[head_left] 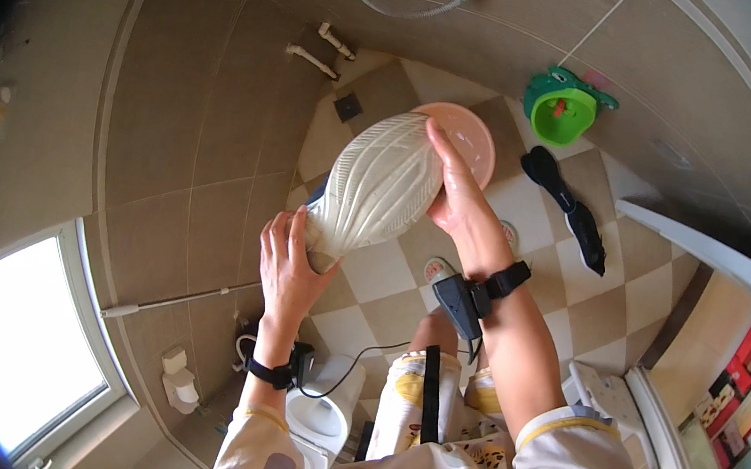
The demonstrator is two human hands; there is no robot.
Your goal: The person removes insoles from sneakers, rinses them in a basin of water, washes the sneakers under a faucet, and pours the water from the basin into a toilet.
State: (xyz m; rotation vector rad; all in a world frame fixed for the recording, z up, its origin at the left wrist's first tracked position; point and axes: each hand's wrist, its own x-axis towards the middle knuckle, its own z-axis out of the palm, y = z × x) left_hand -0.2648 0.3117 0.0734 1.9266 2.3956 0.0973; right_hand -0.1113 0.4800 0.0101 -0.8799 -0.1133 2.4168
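A shoe (382, 183) is held up in front of me with its pale, grooved sole facing me. The narrow end of the shoe rests in my left hand (292, 257), whose fingers curl over its edge. My right hand (457, 188) clasps the broad end, thumb lying along the sole's edge. A sliver of dark blue upper shows by the left fingers; the sole hides the rest. Beyond the shoe, partly covered by it, a pink basin (480, 139) stands on the floor with some water or suds inside.
A green child's urinal (562, 117) hangs on the far wall, with a long black object (569, 208) on the tiles below. A white toilet (326, 408) is at my lower left, pipes (313, 60) and a shower hose (405, 13) ahead. A white door edge (715, 251) juts in at right.
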